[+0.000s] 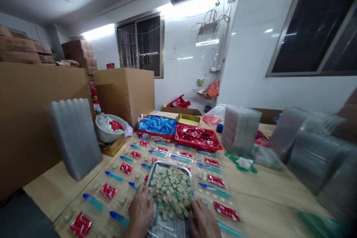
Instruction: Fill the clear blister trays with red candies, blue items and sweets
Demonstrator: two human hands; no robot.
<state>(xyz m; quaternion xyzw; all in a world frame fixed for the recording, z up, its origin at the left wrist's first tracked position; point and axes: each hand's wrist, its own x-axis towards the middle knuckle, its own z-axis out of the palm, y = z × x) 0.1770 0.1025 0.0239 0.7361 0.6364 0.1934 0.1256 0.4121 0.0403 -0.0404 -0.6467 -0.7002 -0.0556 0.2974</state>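
Observation:
A shallow metal tray (155,164) sits in front of me over rows of clear plastic packs. Small tan and green square pieces (171,190) are heaped in it, with bare metal at its near end. My left hand (141,208) is closed on the tray's left rim. On the opposite rim my right hand (203,218) is closed too, its fingertips close to the pieces; both hands are slightly blurred. Around the tray, the packs hold blue pens (213,189), red printed packets (216,180) and small square pieces.
Behind the packs stand a bin of blue pens (157,123), a red basket of red packets (196,137) and a yellow tin tray (188,119). Stacked clear plastic trays (240,130) are at right, another stack (76,137) at left. A white basket (110,134) is near cardboard boxes (125,89).

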